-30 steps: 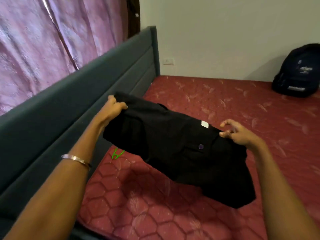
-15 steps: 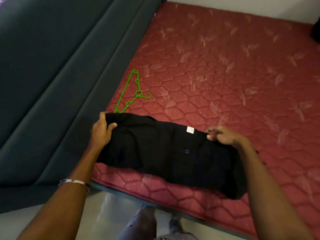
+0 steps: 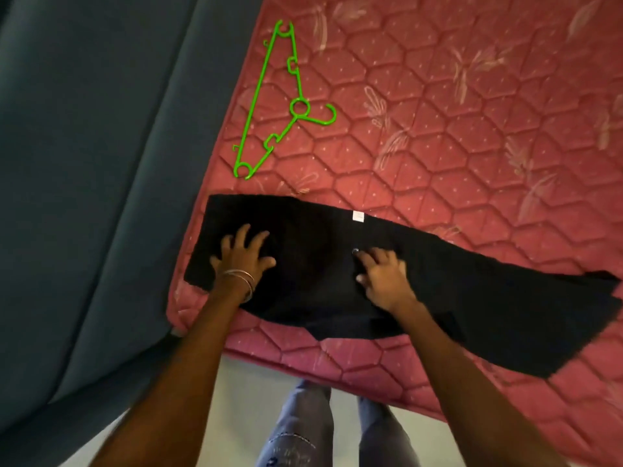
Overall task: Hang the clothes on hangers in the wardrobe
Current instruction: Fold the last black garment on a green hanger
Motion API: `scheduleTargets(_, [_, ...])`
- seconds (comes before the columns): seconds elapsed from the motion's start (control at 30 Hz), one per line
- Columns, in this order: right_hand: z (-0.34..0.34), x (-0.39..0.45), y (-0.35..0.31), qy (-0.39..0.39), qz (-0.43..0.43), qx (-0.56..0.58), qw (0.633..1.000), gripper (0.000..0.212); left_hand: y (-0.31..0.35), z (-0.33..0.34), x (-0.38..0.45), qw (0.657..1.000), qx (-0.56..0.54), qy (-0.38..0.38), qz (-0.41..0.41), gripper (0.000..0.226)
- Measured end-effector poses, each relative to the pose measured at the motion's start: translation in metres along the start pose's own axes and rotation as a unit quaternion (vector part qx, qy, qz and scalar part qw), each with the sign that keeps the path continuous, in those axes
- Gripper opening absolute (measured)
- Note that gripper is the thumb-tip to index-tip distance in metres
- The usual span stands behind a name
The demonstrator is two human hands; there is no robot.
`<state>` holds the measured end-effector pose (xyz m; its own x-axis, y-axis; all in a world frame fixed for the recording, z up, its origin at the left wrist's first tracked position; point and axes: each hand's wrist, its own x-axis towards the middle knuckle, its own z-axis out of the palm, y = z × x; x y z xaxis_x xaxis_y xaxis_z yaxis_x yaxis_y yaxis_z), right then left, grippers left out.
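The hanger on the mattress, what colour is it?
Bright green; the hanger shows clearly in the head view.

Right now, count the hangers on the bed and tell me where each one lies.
1. The green hanger lies flat on the red mattress, near the headboard and just beyond the black garment. No others show, though part of the bed is out of frame.

The red quilted mattress (image 3: pixel 438 136) lay bare beyond and to the right of the thin green plastic hanger (image 3: pixel 269 106), leaving open room for a hand there. The folded black cloth garment (image 3: pixel 438 281) covered the near strip, just short of the hanger. The dark blue-grey padded headboard (image 3: pixel 101 163) walled off the whole left side, close beside the hanger.
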<state>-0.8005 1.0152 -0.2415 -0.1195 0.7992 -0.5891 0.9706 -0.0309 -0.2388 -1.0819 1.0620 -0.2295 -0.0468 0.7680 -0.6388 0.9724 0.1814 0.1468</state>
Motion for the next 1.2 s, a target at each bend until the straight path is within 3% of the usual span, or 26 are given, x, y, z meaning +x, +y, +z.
scheduleTargets(0.1, [0.042,-0.014,0.001,-0.085,0.006,-0.031,0.996,0.069,-0.012,0.039,0.002,0.994,0.049,-0.102,0.008,0.099])
scheduleTargets(0.17, [0.052,-0.021,0.02,-0.132,0.07,-0.028,0.988,0.071,-0.033,0.053,0.0,0.991,0.114,-0.067,0.016,0.108])
scheduleTargets(0.23, [0.051,-0.024,0.038,-0.149,0.126,0.016,0.981,0.071,-0.051,0.054,0.0,0.985,0.172,-0.016,0.017,0.102])
scheduleTargets(0.3, [0.047,-0.03,0.055,-0.088,0.147,0.146,0.974,0.056,-0.051,0.05,0.009,0.985,0.169,-0.037,0.005,0.097])
scheduleTargets(0.37, [0.041,-0.049,0.068,0.1,0.166,0.29,0.937,0.025,-0.026,0.043,0.016,0.979,0.177,-0.092,-0.039,0.085])
scheduleTargets(0.43, [0.037,-0.075,0.08,0.238,0.29,0.34,0.862,0.013,0.015,0.031,0.015,0.966,0.207,-0.121,-0.097,0.064])
scheduleTargets(0.5, [0.043,-0.105,0.101,0.261,0.473,0.39,0.746,0.02,0.055,0.029,0.011,0.965,0.214,-0.1,-0.115,0.045])
scheduleTargets(0.53, [0.05,-0.119,0.112,0.239,0.546,0.452,0.664,0.031,0.072,0.032,0.008,0.971,0.202,-0.083,-0.098,0.039])
scheduleTargets(0.57, [0.059,-0.133,0.127,0.22,0.58,0.557,0.552,0.042,0.092,0.039,0.003,0.98,0.176,-0.068,-0.066,0.038])
scheduleTargets(0.6, [0.068,-0.143,0.141,0.201,0.572,0.673,0.424,0.048,0.109,0.046,0.0,0.988,0.138,-0.066,-0.023,0.039])
scheduleTargets(0.63, [0.077,-0.152,0.155,0.189,0.546,0.75,0.322,0.052,0.127,0.056,-0.005,0.992,0.097,-0.076,0.025,0.04])
scheduleTargets(0.67, [0.081,-0.159,0.166,0.187,0.515,0.796,0.259,0.055,0.145,0.066,-0.011,0.992,0.056,-0.09,0.072,0.041])
scheduleTargets(0.7, [0.085,-0.164,0.18,0.191,0.479,0.827,0.223,0.058,0.167,0.079,-0.018,0.987,0.022,-0.113,0.116,0.041])
scheduleTargets(0.77, [0.08,-0.161,0.194,0.228,0.427,0.851,0.203,0.069,0.194,0.095,-0.03,0.973,-0.02,-0.141,0.183,0.043])
scheduleTargets(0.87, [0.073,-0.158,0.236,0.259,0.354,0.888,0.138,0.094,0.247,0.12,-0.054,0.959,-0.011,-0.147,0.242,0.054])
scheduleTargets(0.9, [0.072,-0.158,0.247,0.274,0.336,0.892,0.126,0.091,0.265,0.126,-0.063,0.956,0.01,-0.149,0.254,0.061])
scheduleTargets(0.97, [0.061,-0.156,0.254,0.324,0.357,0.864,0.145,0.064,0.296,0.133,-0.079,0.945,0.067,-0.154,0.282,0.078])
scheduleTargets(1.0, [0.053,-0.156,0.254,0.356,0.373,0.838,0.18,0.053,0.31,0.134,-0.085,0.938,0.089,-0.154,0.298,0.087])
scheduleTargets(1.03, [0.043,-0.156,0.253,0.391,0.401,0.792,0.242,0.048,0.322,0.134,-0.091,0.932,0.103,-0.15,0.312,0.098])
scheduleTargets(1.07, [0.034,-0.157,0.252,0.419,0.418,0.727,0.348,0.045,0.335,0.137,-0.096,0.925,0.115,-0.136,0.337,0.107])
scheduleTargets(1.13, [0.006,-0.156,0.242,0.385,0.423,0.522,0.633,0.038,0.361,0.141,-0.106,0.91,0.154,-0.102,0.37,0.115])
scheduleTargets(1.17, [-0.011,-0.158,0.239,0.367,0.413,0.407,0.727,0.034,0.377,0.147,-0.111,0.907,0.168,-0.098,0.373,0.114])
scheduleTargets(1.2, [-0.026,-0.157,0.232,0.37,0.402,0.317,0.775,0.03,0.388,0.151,-0.113,0.912,0.169,-0.095,0.362,0.109])
